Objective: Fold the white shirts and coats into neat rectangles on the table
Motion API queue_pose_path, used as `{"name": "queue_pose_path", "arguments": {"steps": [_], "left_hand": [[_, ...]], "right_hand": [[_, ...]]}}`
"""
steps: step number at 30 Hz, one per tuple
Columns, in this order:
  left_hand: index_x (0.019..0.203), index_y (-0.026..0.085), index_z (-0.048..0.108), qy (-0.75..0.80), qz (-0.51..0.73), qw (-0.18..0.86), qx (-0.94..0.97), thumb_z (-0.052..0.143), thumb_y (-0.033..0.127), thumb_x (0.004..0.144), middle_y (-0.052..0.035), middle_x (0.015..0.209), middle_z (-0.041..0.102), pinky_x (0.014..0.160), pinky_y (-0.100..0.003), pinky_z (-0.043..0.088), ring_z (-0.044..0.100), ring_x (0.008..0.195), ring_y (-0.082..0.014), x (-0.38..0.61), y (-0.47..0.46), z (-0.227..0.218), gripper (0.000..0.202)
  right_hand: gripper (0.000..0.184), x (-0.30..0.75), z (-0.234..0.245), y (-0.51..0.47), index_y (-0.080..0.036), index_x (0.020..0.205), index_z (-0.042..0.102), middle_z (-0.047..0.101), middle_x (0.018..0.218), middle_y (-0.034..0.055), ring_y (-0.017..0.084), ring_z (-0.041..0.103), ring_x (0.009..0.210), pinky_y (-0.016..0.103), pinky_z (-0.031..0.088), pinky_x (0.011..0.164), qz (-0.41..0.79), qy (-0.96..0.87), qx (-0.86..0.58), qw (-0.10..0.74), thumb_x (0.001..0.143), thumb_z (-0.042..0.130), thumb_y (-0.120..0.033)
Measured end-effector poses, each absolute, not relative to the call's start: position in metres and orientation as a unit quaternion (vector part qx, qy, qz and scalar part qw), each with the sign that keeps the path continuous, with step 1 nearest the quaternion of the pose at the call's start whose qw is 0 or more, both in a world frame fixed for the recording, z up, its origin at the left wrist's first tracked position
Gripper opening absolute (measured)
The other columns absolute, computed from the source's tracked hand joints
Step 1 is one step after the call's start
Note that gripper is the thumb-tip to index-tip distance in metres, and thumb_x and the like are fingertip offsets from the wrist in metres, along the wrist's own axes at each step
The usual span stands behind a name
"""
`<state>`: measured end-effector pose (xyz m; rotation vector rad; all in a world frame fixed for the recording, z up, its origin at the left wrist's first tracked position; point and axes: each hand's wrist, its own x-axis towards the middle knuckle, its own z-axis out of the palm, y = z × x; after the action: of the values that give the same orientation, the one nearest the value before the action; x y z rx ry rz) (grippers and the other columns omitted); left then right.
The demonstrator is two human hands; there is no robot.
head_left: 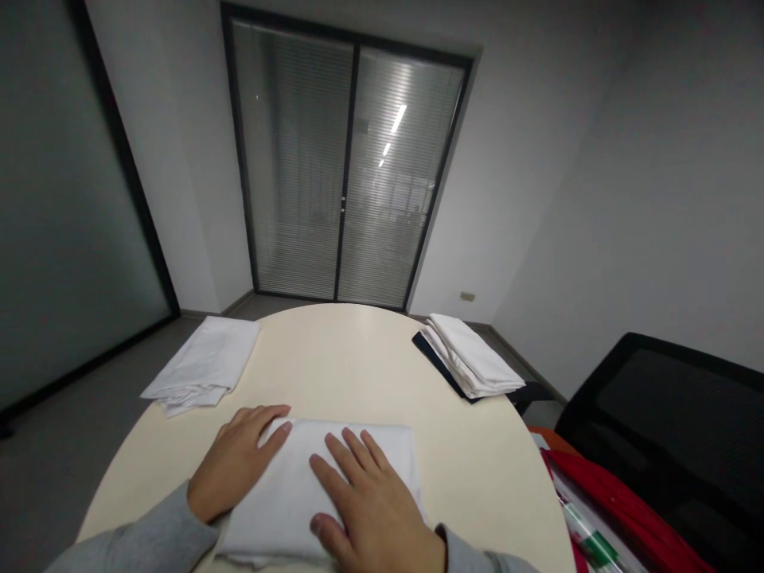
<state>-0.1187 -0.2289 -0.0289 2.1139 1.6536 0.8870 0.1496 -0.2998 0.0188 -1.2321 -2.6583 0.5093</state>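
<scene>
A folded white cloth (292, 493) lies flat near the front edge of the round table, directly before me. My right hand (370, 501) rests palm down on top of it, fingers spread. At the cloth's left edge is my left hand (242, 458), its thumb on the fabric and its fingers stretched toward the far left corner. Neither hand is wrapped around anything. The parts of the cloth under my palms are hidden.
The cream table (334, 350) carries another folded white cloth (206, 362) at its left edge. At the right edge, a white cloth stack (469, 354) sits on something dark, flat (438, 362). A black mesh chair (668, 430) with red items (621, 501) stands at right.
</scene>
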Motion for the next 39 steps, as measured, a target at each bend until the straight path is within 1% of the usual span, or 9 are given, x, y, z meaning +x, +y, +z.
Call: {"name": "queue_pose_path", "arguments": {"steps": [3,7,9,13,18,24,30,36,39], "left_hand": [[0.125,0.02,0.068,0.545,0.359,0.251,0.714,0.055,0.054,0.095,-0.0101,0.122,0.072,0.104,-0.044,0.049,0.065,0.112,-0.028,-0.118,-0.231,-0.018,0.047],[0.126,0.019,0.066,0.517,0.4,0.365,0.663,0.064,0.057,0.089,-0.008,0.108,0.071,0.088,-0.037,0.055,0.067,0.095,-0.0244,-0.113,-0.238,-0.003,0.053],[0.126,0.018,0.065,0.501,0.419,0.409,0.637,0.069,0.057,0.086,-0.0077,0.105,0.07,0.085,-0.036,0.056,0.067,0.094,-0.0242,-0.114,-0.241,0.0,0.056],[0.129,0.018,0.061,0.484,0.456,0.447,0.599,0.077,0.055,0.081,-0.0099,0.11,0.066,0.097,-0.039,0.054,0.066,0.107,-0.0269,-0.121,-0.239,0.0,0.063],[0.135,0.021,0.054,0.435,0.432,0.522,0.594,0.083,0.052,0.077,-0.0156,0.138,0.059,0.113,-0.043,0.044,0.057,0.131,-0.0306,-0.126,-0.238,-0.005,0.072],[0.157,0.022,0.027,0.391,0.364,0.671,0.514,0.088,0.049,0.074,-0.0177,0.136,0.063,0.103,-0.048,0.051,0.066,0.119,-0.0325,-0.125,-0.24,-0.013,0.107],[0.165,0.026,0.019,0.339,0.364,0.673,0.547,0.082,0.051,0.082,-0.0159,0.147,0.057,0.108,-0.047,0.048,0.061,0.128,-0.0317,-0.125,-0.241,-0.014,0.107],[0.166,0.028,0.019,0.26,0.359,0.75,0.491,0.087,0.042,0.076,-0.0196,0.146,0.059,0.083,-0.04,0.059,0.069,0.114,-0.038,-0.112,-0.256,-0.011,0.114],[0.167,0.03,0.013,0.246,0.371,0.761,0.472,0.09,0.035,0.074,-0.0203,0.146,0.059,0.08,-0.039,0.059,0.07,0.113,-0.0383,-0.107,-0.259,-0.009,0.121]], "right_hand": [[0.064,0.149,0.017,-0.301,-0.032,0.162,0.033,0.023,0.172,0.0056,0.033,0.017,0.158,0.057,0.009,0.13,0.157,-0.889,-0.418,0.099,0.104,0.047,-0.055],[0.063,0.15,0.015,-0.302,-0.032,0.162,0.034,0.025,0.171,0.0043,0.033,0.019,0.158,0.057,0.012,0.13,0.144,-0.891,-0.418,0.104,0.104,0.047,-0.055],[0.062,0.15,0.015,-0.302,-0.032,0.162,0.035,0.025,0.171,0.0043,0.033,0.02,0.158,0.057,0.014,0.13,0.136,-0.892,-0.417,0.106,0.104,0.047,-0.054],[0.062,0.15,0.014,-0.302,-0.033,0.161,0.036,0.026,0.171,0.0034,0.031,0.021,0.158,0.056,0.014,0.13,0.13,-0.89,-0.424,0.109,0.104,0.047,-0.055],[0.061,0.149,0.014,-0.304,-0.034,0.161,0.036,0.026,0.171,0.0027,0.031,0.021,0.158,0.056,0.014,0.13,0.134,-0.886,-0.431,0.11,0.105,0.044,-0.057],[0.061,0.149,0.015,-0.304,-0.034,0.161,0.036,0.026,0.171,0.003,0.032,0.021,0.158,0.056,0.014,0.13,0.132,-0.885,-0.433,0.111,0.105,0.041,-0.059],[0.061,0.148,0.015,-0.304,-0.034,0.161,0.035,0.025,0.172,0.0013,0.03,0.02,0.158,0.055,0.011,0.131,0.136,-0.879,-0.441,0.121,0.105,0.045,-0.056],[0.07,0.145,0.009,-0.302,-0.028,0.164,0.03,0.02,0.173,0.0042,0.033,0.015,0.159,0.058,0.011,0.13,0.104,-0.852,-0.493,0.143,0.103,0.048,-0.056],[0.073,0.145,0.003,-0.3,-0.023,0.165,0.027,0.018,0.173,0.0079,0.037,0.013,0.159,0.062,0.014,0.129,0.079,-0.84,-0.515,0.151,0.103,0.049,-0.054]]}}
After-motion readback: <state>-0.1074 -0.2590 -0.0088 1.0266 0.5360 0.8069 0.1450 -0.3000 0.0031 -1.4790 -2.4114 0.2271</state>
